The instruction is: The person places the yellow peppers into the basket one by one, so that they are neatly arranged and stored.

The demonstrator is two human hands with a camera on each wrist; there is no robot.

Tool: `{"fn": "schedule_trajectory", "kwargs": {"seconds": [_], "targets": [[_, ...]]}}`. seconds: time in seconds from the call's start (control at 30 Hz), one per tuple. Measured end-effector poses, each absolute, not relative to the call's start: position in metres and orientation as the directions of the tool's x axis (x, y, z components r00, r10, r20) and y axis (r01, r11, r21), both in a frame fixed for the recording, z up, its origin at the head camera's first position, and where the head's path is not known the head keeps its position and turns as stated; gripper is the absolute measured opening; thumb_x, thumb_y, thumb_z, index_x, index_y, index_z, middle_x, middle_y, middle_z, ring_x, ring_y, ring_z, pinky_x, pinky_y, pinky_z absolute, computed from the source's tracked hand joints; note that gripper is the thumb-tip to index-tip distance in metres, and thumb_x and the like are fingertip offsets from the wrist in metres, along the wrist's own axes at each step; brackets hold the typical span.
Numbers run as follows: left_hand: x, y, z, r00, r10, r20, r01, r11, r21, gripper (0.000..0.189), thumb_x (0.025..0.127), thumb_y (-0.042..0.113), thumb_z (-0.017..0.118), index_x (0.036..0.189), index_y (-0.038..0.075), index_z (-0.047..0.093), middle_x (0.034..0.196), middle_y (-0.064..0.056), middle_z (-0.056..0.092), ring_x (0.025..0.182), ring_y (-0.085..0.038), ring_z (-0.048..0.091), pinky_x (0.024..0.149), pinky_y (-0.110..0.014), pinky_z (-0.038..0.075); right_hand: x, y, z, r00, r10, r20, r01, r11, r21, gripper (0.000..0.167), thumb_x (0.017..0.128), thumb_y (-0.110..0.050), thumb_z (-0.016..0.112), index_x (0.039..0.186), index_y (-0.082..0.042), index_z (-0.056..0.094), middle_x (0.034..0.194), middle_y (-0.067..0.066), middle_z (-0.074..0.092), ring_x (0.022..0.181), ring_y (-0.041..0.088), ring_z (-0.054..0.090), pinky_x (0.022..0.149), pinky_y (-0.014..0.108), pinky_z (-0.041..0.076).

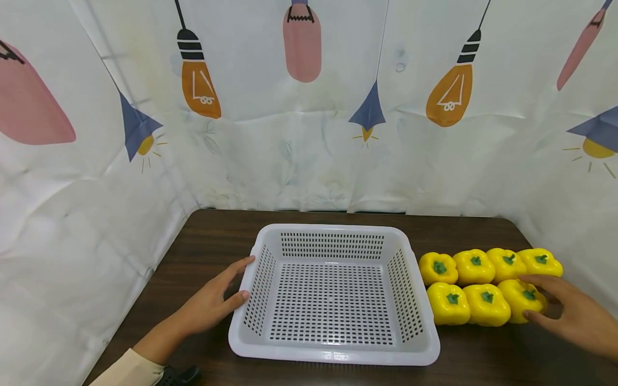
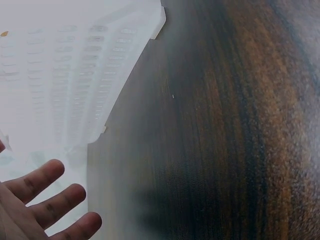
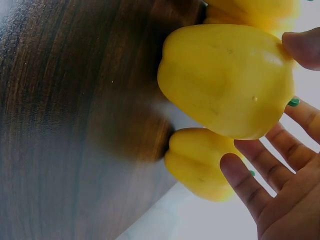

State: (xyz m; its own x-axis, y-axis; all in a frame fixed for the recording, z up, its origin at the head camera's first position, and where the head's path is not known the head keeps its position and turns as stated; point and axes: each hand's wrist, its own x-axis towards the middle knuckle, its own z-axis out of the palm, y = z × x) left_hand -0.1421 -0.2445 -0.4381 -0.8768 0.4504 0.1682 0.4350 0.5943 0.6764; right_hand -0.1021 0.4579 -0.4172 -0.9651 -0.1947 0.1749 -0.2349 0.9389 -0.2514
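Observation:
A white perforated plastic basket [image 1: 333, 300] stands on the table, with nothing inside it. My left hand [image 1: 212, 300] is at its left side, fingertips and thumb touching the rim, fingers extended; the left wrist view shows several of these fingers spread beside the basket wall [image 2: 65, 75]. To the right of the basket, yellow bell peppers with green stems [image 1: 475, 266] stand in two rows. My right hand [image 1: 574, 308] spans the right-end pepper of the near row [image 1: 519, 301], thumb on its near side and fingers along its far side. In the right wrist view, that pepper [image 3: 225, 82] lies between thumb and loosely spread fingers.
The dark wooden table [image 1: 212, 236] has its back edge against a white printed curtain [image 1: 289, 161], which also hangs along the left and right sides. A dark strap [image 1: 176, 377] is on my left wrist.

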Motion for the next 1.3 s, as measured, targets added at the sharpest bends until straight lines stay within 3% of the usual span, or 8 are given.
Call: {"fn": "schedule_trajectory", "kwargs": {"seconds": [0.43, 0.6, 0.7, 0.83, 0.93, 1.03, 1.17, 1.3], "targets": [[-0.141, -0.244, -0.439, -0.884, 0.44, 0.156, 0.414, 0.584, 0.698, 0.069, 0.101, 0.029, 0.064, 0.161, 0.029, 0.029, 0.145, -0.021, 0.05, 0.128, -0.048, 0.051, 0.088, -0.065, 0.051, -0.106, 0.459, -0.416, -0.981, -0.171, 0.095, -0.19, 0.947, -0.259, 0.076, 0.079, -0.035, 0.09, 0.135, 0.002, 0.055, 0.127, 0.029, 0.053, 0.099, 0.046, 0.059, 0.065, 0.032, 0.053], [-0.141, -0.243, -0.44, -0.885, 0.44, 0.154, 0.411, 0.578, 0.705, 0.069, 0.102, 0.028, 0.063, 0.161, 0.028, 0.029, 0.145, -0.021, 0.049, 0.128, -0.048, 0.051, 0.087, -0.064, 0.052, -0.108, 0.459, -0.413, -0.985, -0.161, 0.056, -0.17, 0.952, -0.254, 0.078, 0.08, -0.038, 0.088, 0.136, 0.003, 0.054, 0.127, 0.033, 0.049, 0.101, 0.049, 0.056, 0.07, 0.046, 0.055], [-0.141, -0.243, -0.44, -0.884, 0.442, 0.152, 0.411, 0.581, 0.702, 0.069, 0.102, 0.028, 0.063, 0.161, 0.028, 0.028, 0.145, -0.021, 0.049, 0.128, -0.048, 0.051, 0.087, -0.063, 0.052, -0.108, 0.46, -0.413, -0.981, -0.184, 0.059, -0.193, 0.947, -0.257, 0.078, 0.079, -0.032, 0.09, 0.137, 0.005, 0.053, 0.127, 0.035, 0.046, 0.103, 0.051, 0.053, 0.074, 0.059, 0.051], [-0.141, -0.243, -0.441, -0.883, 0.444, 0.155, 0.415, 0.581, 0.7, 0.069, 0.102, 0.028, 0.063, 0.161, 0.028, 0.028, 0.144, -0.021, 0.05, 0.127, -0.046, 0.052, 0.086, -0.061, 0.053, -0.106, 0.464, -0.416, -0.966, -0.234, 0.111, -0.254, 0.94, -0.229, 0.08, 0.071, -0.019, 0.093, 0.136, 0.003, 0.054, 0.125, 0.032, 0.048, 0.104, 0.048, 0.05, 0.075, 0.057, 0.049], [-0.141, -0.243, -0.441, -0.883, 0.444, 0.156, 0.416, 0.581, 0.7, 0.069, 0.102, 0.028, 0.063, 0.161, 0.028, 0.028, 0.143, -0.02, 0.051, 0.126, -0.045, 0.053, 0.086, -0.06, 0.053, -0.106, 0.468, -0.421, -0.945, -0.278, 0.173, -0.309, 0.932, -0.191, 0.084, 0.061, -0.01, 0.094, 0.135, -0.001, 0.056, 0.124, 0.026, 0.052, 0.104, 0.039, 0.052, 0.077, 0.03, 0.048], [-0.141, -0.243, -0.441, -0.883, 0.443, 0.156, 0.416, 0.583, 0.698, 0.069, 0.102, 0.028, 0.063, 0.161, 0.028, 0.028, 0.143, -0.021, 0.051, 0.125, -0.045, 0.053, 0.085, -0.059, 0.053, -0.107, 0.473, -0.425, -0.922, -0.319, 0.218, -0.357, 0.919, -0.165, 0.087, 0.055, -0.007, 0.095, 0.134, -0.005, 0.058, 0.123, 0.02, 0.058, 0.108, 0.01, 0.049, 0.072, 0.012, 0.038], [-0.141, -0.244, -0.441, -0.882, 0.445, 0.156, 0.418, 0.584, 0.696, 0.069, 0.102, 0.027, 0.062, 0.161, 0.029, 0.027, 0.142, -0.021, 0.051, 0.125, -0.044, 0.054, 0.086, -0.061, 0.052, -0.109, 0.477, -0.427, -0.915, -0.344, 0.209, -0.382, 0.907, -0.177, 0.084, 0.054, -0.003, 0.094, 0.13, -0.002, 0.058, 0.122, 0.018, 0.061, 0.101, -0.014, 0.038, 0.067, 0.017, 0.045], [-0.142, -0.244, -0.441, -0.883, 0.446, 0.149, 0.413, 0.585, 0.699, 0.069, 0.103, 0.028, 0.062, 0.162, 0.029, 0.027, 0.143, -0.021, 0.051, 0.124, -0.044, 0.054, 0.087, -0.062, 0.052, -0.112, 0.477, -0.423, -0.936, -0.319, 0.151, -0.346, 0.913, -0.216, 0.078, 0.059, -0.001, 0.092, 0.128, 0.003, 0.057, 0.121, 0.024, 0.062, 0.093, -0.011, 0.045, 0.061, 0.025, 0.048]]}}
